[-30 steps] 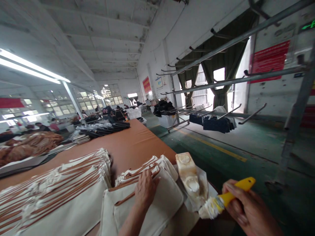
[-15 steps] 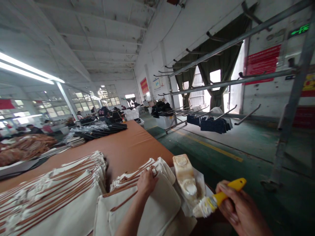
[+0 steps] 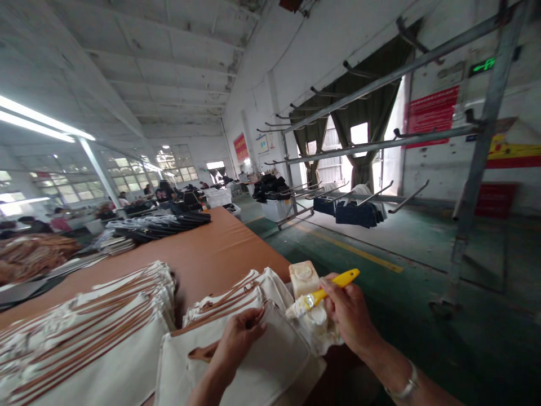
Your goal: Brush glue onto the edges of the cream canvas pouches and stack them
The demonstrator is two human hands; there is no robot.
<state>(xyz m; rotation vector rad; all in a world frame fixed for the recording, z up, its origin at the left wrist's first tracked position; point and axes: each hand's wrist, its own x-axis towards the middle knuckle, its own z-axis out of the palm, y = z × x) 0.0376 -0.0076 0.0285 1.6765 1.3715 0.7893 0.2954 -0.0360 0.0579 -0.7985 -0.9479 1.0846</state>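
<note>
My right hand point(image 3: 349, 313) grips the yellow handle of a paintbrush point(image 3: 340, 279). Its bristles, coated in white paste, point left over the front stack of cream bag pieces point(image 3: 274, 352). My left hand point(image 3: 239, 338) is closed at the top piece's upper edge, its fingertips pinching a brown strap point(image 3: 203, 353); part of that strap is hidden beneath the hand. Just behind the brush stands a stained, cut-open plastic jug point(image 3: 303, 273) with white paste on it, partly covered by my right hand.
A second stack of cream pieces with brown straps point(image 3: 105, 338) lies to the left on the brown-covered table point(image 3: 211, 242). Black items in plastic point(image 3: 169, 224) lie farther back. A metal rack point(image 3: 376, 144) stands right, beyond the table edge. People sit at the far left.
My right hand has brought the brush left and up, from beside the jug to above the cream stack's edge. My left hand has shifted slightly lower, and the strap under it has lifted.
</note>
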